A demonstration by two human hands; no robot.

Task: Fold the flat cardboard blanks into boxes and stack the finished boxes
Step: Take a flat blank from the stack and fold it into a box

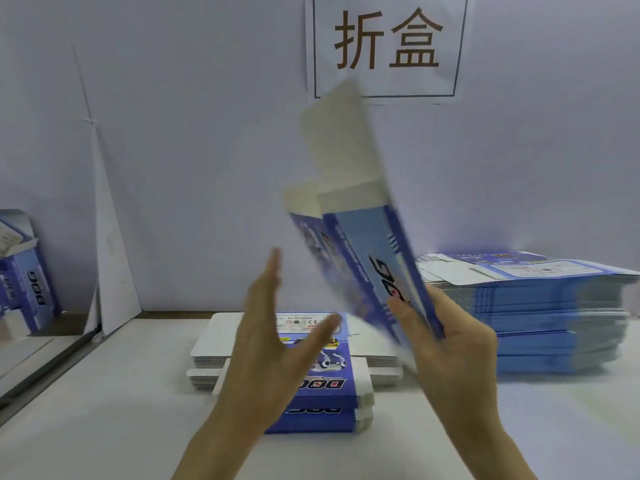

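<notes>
My right hand (453, 337) grips the lower end of a blue printed cardboard blank (367, 244), held upright and tilted left, its white flaps pointing up; it is motion-blurred. My left hand (273, 327) is open with straight fingers, just left of the blank and not touching it. Under my hands a short stack of flat blanks (325, 386) lies on the white table (104, 410). A tall stack of flat blue blanks (540, 306) sits at the right. A folded blue box (26, 271) stands at the far left.
A white wall panel (207, 133) closes off the back, with a paper sign (388, 46) bearing two characters. A white angled divider (107, 237) separates the left area with the folded box. A metal edge (45, 368) runs along the table's left side.
</notes>
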